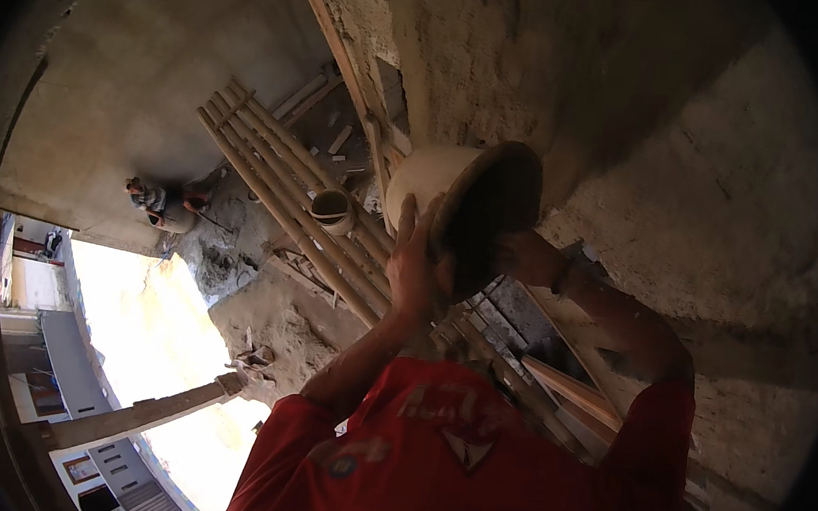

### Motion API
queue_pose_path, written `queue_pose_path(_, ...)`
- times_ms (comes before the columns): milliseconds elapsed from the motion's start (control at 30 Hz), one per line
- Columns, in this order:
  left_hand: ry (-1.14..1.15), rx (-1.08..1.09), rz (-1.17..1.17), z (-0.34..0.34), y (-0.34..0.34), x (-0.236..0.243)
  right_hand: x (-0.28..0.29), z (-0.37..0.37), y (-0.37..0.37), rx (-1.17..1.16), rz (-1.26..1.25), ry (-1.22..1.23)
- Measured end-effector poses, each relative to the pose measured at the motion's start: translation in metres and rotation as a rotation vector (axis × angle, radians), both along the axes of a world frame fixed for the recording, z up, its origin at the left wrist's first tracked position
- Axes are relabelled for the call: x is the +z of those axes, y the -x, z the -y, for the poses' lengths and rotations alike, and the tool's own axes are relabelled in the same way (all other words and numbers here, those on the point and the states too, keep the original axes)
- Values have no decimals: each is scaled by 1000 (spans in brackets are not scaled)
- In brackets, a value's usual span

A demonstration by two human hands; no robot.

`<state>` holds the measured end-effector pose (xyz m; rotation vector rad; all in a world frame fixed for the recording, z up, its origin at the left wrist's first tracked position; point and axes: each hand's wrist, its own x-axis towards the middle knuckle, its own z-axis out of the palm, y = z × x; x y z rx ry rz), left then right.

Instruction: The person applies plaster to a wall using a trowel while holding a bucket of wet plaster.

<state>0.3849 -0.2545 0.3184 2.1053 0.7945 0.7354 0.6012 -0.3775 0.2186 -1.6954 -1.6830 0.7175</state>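
Note:
A pale round bucket [425, 175] is raised in front of me, tipped on its side against the upper part of the wall. Its wide dark mouth faces right, and the inside is in deep shade. My left hand [413, 270] grips the bucket from below and the left, fingers laid along its outer side near the rim. At the right of the mouth is my right hand [529, 257], with a dark band at the wrist. Its fingers vanish into the shadow at the bucket's opening, so what they hold is hidden.
Long bamboo poles [271, 182] run beneath me, with another bucket [333, 213] standing on them. Rough plastered wall [684, 181] rises ahead and right. Far left, a person [149, 199] is near a grey heap [222, 250]. Planks [571, 388] lean low at right.

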Motion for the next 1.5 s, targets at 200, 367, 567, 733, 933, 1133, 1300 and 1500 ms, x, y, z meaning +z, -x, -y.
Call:
queue_pose_path(200,17,57,42,-15,4,-29,7,-21,48,-254,-356,99)
queue_pose_path(367,183,47,467,-53,9,-32,122,-17,33,-362,-217,285)
queue_pose_path(567,383,32,601,-84,25,-24,217,-12,17,-295,214,176)
queue_pose_path(733,514,46,688,-103,37,-21,301,-24,24,-54,284,100)
queue_pose_path(933,423,118,616,-134,47,-56,317,-64,1,-248,7,361)
queue_pose_path(1133,456,110,564,-147,74,-72,363,-62,-54,-839,432,-119)
queue_pose_path(1300,571,196,605,-159,98,-82,319,-69,-27,-690,406,81)
queue_pose_path(1500,620,273,501,-174,123,-104,92,-54,-9,-470,293,232)
